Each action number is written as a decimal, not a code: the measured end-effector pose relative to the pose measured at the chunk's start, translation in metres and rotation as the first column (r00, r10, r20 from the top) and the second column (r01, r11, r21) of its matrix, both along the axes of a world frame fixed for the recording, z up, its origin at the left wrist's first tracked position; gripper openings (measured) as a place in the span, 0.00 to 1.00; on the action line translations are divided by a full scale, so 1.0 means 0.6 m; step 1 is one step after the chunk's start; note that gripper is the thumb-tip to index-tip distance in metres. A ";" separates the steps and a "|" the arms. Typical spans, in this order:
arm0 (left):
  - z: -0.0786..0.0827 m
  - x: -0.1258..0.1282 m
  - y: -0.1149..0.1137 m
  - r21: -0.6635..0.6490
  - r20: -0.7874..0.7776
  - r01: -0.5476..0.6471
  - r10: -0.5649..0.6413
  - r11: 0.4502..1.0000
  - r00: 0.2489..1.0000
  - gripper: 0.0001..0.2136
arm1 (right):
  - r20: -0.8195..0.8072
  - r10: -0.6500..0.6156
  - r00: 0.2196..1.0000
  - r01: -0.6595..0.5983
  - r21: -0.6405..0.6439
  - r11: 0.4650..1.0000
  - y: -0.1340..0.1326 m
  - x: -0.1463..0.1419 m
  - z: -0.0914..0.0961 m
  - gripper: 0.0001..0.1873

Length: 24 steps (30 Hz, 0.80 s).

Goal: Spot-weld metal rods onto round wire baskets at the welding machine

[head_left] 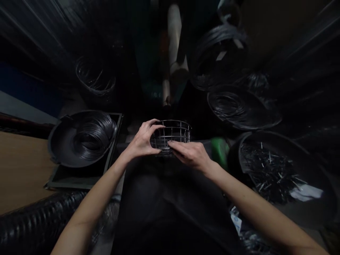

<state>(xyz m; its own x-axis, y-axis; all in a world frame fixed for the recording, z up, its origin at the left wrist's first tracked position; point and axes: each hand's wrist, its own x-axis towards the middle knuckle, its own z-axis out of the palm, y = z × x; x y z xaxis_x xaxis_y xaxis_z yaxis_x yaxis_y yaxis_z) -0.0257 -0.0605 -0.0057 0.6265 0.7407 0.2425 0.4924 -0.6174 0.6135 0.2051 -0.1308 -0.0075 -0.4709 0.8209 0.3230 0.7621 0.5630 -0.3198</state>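
A dark cloth (151, 198) lies nearest, and just beyond its far edge the wire basket (175, 136) is held between both hands. The left hand (140, 142) curves broadly around its left side, thumb below and fingers above; the right hand (192, 153) has its fingers drawn together against the near right side, though whether they pinch a wire I cannot tell. The basket looks largely formed: hoops and uprights already make a wall. Whether any joint is left undone is too small to judge. To the right, short metal pieces (268, 173) lie loose within a tub's rim (240, 152); to the left, a wire coil (92, 129) sits uncut, as far as I can see, by its basin's right edge. Farther off, a pale cylinder (174, 32) hangs blurred
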 end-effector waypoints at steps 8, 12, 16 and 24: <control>0.007 0.012 0.053 0.019 0.085 -0.021 0.019 1.000 0.996 0.35 | -0.074 0.135 0.988 -0.120 0.179 0.976 0.068 0.023 0.004 0.14; 0.002 0.020 0.066 0.046 0.120 -0.029 0.023 0.999 0.993 0.32 | -0.099 0.164 0.981 -0.139 0.227 0.964 0.085 0.031 -0.004 0.13; -0.002 0.026 0.078 0.058 0.138 -0.025 0.016 0.998 0.990 0.31 | -0.118 0.188 0.975 -0.155 0.244 0.957 0.101 0.038 -0.005 0.13; 0.004 0.026 0.108 0.060 0.156 -0.036 0.026 0.998 0.987 0.32 | -0.100 0.204 0.974 -0.168 0.287 0.943 0.134 0.037 0.013 0.13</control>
<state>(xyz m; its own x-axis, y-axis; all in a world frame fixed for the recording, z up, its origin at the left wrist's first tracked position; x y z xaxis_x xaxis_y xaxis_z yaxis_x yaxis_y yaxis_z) -0.0104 0.0046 -0.0033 0.5549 0.7391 0.3818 0.4134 -0.6432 0.6445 0.2275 -0.0505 0.0005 -0.5470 0.5933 0.5905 0.5985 0.7704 -0.2196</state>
